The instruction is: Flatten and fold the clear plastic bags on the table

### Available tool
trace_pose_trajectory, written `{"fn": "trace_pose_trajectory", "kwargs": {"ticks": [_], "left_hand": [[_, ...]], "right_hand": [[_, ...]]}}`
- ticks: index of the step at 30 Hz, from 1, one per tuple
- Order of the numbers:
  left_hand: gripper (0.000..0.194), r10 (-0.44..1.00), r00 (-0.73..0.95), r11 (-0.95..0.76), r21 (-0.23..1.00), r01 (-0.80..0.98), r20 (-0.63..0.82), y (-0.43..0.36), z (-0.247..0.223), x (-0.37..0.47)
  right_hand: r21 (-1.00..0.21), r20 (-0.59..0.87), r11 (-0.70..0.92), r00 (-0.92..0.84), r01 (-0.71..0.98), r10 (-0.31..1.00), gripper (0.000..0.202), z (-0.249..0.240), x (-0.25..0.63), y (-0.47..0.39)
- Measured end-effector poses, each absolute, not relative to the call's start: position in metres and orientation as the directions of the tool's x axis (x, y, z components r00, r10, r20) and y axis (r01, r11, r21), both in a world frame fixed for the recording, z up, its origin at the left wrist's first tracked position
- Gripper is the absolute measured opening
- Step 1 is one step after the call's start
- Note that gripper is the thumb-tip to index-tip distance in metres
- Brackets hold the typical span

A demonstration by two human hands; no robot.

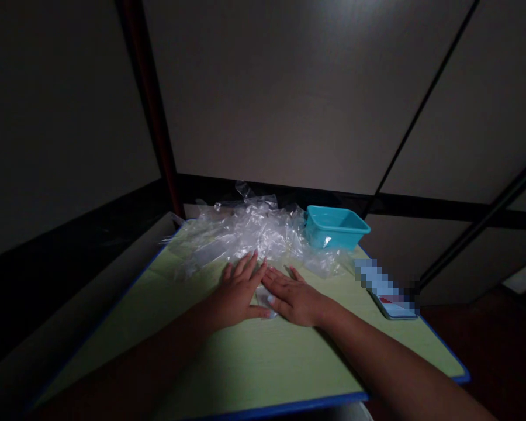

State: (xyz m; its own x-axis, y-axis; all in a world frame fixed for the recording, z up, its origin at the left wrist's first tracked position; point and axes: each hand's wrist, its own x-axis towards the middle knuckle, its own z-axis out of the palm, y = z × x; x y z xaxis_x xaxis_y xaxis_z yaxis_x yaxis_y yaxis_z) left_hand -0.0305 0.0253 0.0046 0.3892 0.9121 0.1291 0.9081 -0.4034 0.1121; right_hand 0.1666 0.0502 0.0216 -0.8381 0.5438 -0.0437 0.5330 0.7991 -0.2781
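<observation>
Both hands lie flat near the middle of a pale green table (263, 362) with a blue edge. My left hand (239, 295) has its fingers spread, pointing away. My right hand (293, 295) lies beside it with its fingers stretched out, angled to the left, and the fingertips of the two hands almost meet. Under and between them shows a small clear plastic piece (264, 298), partly covered by the thumbs and fingers. Just beyond the fingertips spreads a loose heap of clear, crinkled plastic bags (254, 228).
A turquoise plastic basket (337, 237) stands at the back right, against the heap. At the table's right edge lies a phone-like flat object (394, 304), partly blurred by pixels. A wall of panels (272, 99) rises behind the table.
</observation>
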Motion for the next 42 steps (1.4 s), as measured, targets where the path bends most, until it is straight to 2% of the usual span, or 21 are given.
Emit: {"fn": "trace_pose_trajectory", "kwargs": {"ticks": [7, 11, 13, 22, 28, 31, 36, 39, 42], "left_hand": [[0.072, 0.852, 0.419, -0.467, 0.096, 0.879, 0.314, 0.023, 0.018, -0.029], [0.031, 0.810, 0.437, -0.507, 0.092, 0.857, 0.392, 0.022, 0.022, -0.030], [0.019, 0.800, 0.455, -0.526, 0.092, 0.846, 0.390, 0.023, 0.018, -0.031], [0.041, 0.819, 0.513, -0.554, 0.126, 0.823, 0.256, 0.035, 0.008, -0.041], [0.050, 0.829, 0.513, -0.550, 0.164, 0.819, 0.221, 0.038, 0.008, -0.044], [0.047, 0.818, 0.521, -0.566, 0.178, 0.805, 0.244, 0.038, 0.007, -0.044], [0.023, 0.752, 0.538, -0.621, 0.138, 0.771, 0.381, 0.034, 0.011, -0.041], [0.025, 0.762, 0.542, -0.613, 0.127, 0.779, 0.353, 0.034, 0.011, -0.040], [0.033, 0.791, 0.540, -0.592, 0.138, 0.794, 0.289, 0.036, 0.007, -0.042]], "right_hand": [[-0.258, -0.080, 0.754, -0.791, 0.604, 0.606, 0.062, 0.024, 0.179, 0.058], [-0.272, -0.134, 0.745, -0.790, 0.609, 0.598, 0.063, 0.024, 0.181, 0.061], [-0.273, -0.153, 0.742, -0.789, 0.612, 0.595, 0.065, 0.024, 0.180, 0.061], [-0.288, -0.195, 0.717, -0.772, 0.634, 0.604, 0.078, 0.032, 0.179, 0.057], [-0.275, -0.261, 0.702, -0.753, 0.657, 0.603, 0.069, 0.036, 0.180, 0.059], [-0.281, -0.241, 0.711, -0.764, 0.645, 0.598, 0.067, 0.036, 0.181, 0.062], [-0.315, -0.120, 0.732, -0.790, 0.604, 0.601, 0.067, 0.031, 0.180, 0.060], [-0.329, -0.086, 0.747, -0.806, 0.578, 0.586, 0.067, 0.027, 0.177, 0.056], [-0.323, -0.116, 0.741, -0.802, 0.589, 0.586, 0.069, 0.025, 0.175, 0.054]]}}
